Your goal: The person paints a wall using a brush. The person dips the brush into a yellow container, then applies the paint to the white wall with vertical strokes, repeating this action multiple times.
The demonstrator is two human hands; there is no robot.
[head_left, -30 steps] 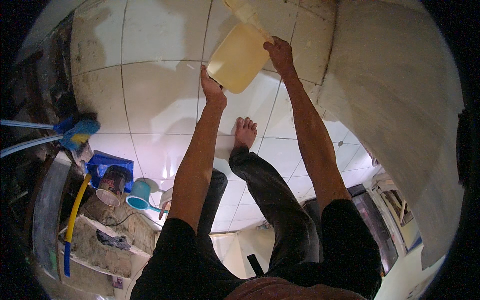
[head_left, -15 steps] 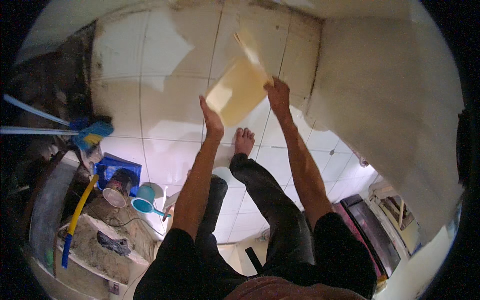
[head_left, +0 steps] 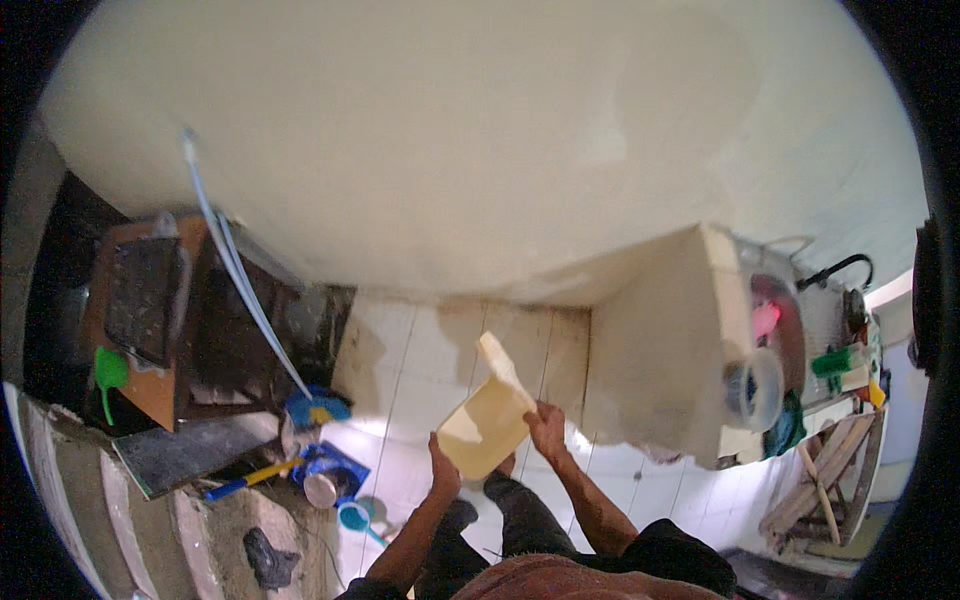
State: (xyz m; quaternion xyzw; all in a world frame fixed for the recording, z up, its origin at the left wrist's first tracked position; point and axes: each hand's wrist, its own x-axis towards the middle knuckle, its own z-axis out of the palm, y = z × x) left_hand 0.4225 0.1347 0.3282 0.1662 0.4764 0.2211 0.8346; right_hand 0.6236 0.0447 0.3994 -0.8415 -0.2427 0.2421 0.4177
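Observation:
Both my hands hold a pale yellow, box-like piece (head_left: pixel 485 428) in front of me, above the tiled floor. It has a rounded near end and a narrow part sticking up at its far end; I cannot tell its exact kind. My left hand (head_left: pixel 444 468) grips its near left edge, and my right hand (head_left: pixel 546 432) is closed on its right edge. Below it, part of my bare foot (head_left: pixel 507 465) shows on the white tiles (head_left: pixel 400 425).
On the right stands a counter with a sink (head_left: pixel 790 320), a black tap (head_left: pixel 840 268) and a clear tub (head_left: pixel 755 390). To the left are a blue broom (head_left: pixel 318 408), a blue dustpan (head_left: pixel 345 468), a turquoise dipper (head_left: pixel 354 516) and a wooden cabinet (head_left: pixel 150 385).
My view has tilted up, bringing the far wall, the sink counter and the cabinet into sight. Both hands still hold the yellow piece, now lower in the picture.

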